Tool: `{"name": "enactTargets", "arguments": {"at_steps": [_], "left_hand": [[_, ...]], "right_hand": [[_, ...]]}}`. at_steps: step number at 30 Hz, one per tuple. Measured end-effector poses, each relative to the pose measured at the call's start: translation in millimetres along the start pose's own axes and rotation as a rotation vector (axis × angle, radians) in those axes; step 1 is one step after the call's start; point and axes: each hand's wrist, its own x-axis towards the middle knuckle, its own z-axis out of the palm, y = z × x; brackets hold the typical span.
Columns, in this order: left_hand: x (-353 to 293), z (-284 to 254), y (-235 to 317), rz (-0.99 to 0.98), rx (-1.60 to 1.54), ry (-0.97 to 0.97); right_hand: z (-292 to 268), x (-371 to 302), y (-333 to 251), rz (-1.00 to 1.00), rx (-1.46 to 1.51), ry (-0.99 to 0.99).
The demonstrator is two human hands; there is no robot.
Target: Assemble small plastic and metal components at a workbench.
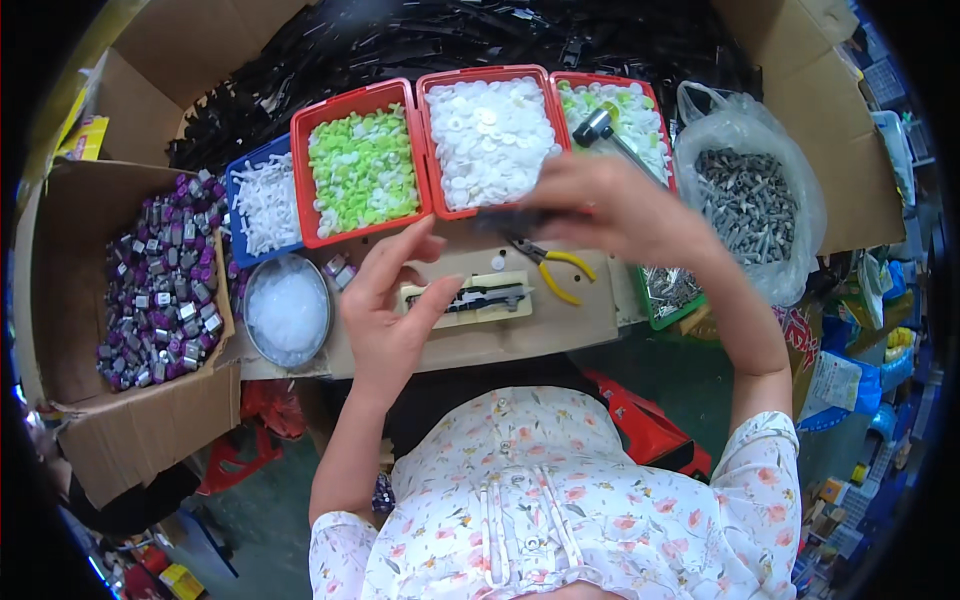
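Note:
My left hand is beside a cream rectangular holder, thumb and fingers apart, with nothing visible between them. In the holder lies a long black part; its left end is close to my left thumb. Higher up and to the right, my right hand is closed on a dark, blurred piece, whose kind I cannot make out. Below that hand lie pliers with yellow handles, their jaws partly behind the dark piece. A small white disc rests on the cardboard just above the holder.
Red bins hold green and white pieces, white discs and more mixed pieces; a hammer lies across the right one. Left are a blue tray, a bowl and a carton of purple-silver parts. A screw bag stands right.

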Motion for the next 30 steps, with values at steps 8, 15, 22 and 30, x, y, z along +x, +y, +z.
{"name": "enactTargets", "arguments": {"at_steps": [8, 15, 22, 30], "left_hand": [[-9.1, -2.8, -11.3, -0.156, -0.368, 0.037], [-20.9, -15.2, -16.8, -0.369, -0.528, 0.067], [-26.9, -43.5, -27.5, -0.104, 0.086, 0.254], [-30.2, -37.8, -26.2, 0.164, 0.411, 0.198]], "right_hand": [[44.7, 5.6, -33.9, -0.034, -0.116, 0.146], [71.2, -9.5, -42.1, -0.059, -0.329, 0.255], [106.3, -21.4, -25.0, 0.028, -0.200, 0.172], [121.4, -10.7, -21.1, 0.055, -0.212, 0.111]]}}
